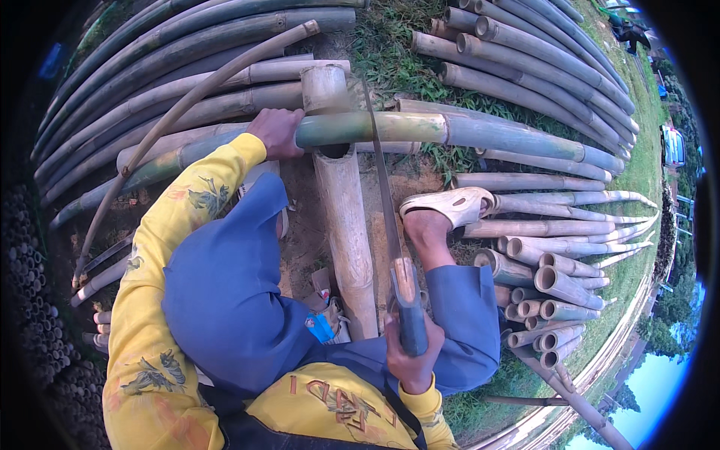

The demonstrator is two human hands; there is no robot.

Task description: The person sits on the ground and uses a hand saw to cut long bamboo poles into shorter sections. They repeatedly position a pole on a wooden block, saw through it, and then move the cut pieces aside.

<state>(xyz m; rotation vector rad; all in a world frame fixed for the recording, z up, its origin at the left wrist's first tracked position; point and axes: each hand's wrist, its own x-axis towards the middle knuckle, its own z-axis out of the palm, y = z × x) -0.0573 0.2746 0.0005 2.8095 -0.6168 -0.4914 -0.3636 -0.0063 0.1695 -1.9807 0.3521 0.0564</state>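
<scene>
A long green bamboo pole lies crosswise in front of me. It rests over a thick pale bamboo log that has a cut-out opening beneath the pole. My left hand is closed around the pole, left of that log. In my right hand is the dark handle of a handsaw, fingers wrapped round it. The saw's long narrow blade points away from me and crosses the pole just right of the log. How deep the blade sits in the bamboo I cannot tell.
Stacked bamboo poles lie at the far left, more poles at the far right. Cut bamboo pieces are heaped on the right beside my sandalled foot. A thin curved stick leans across the left stack.
</scene>
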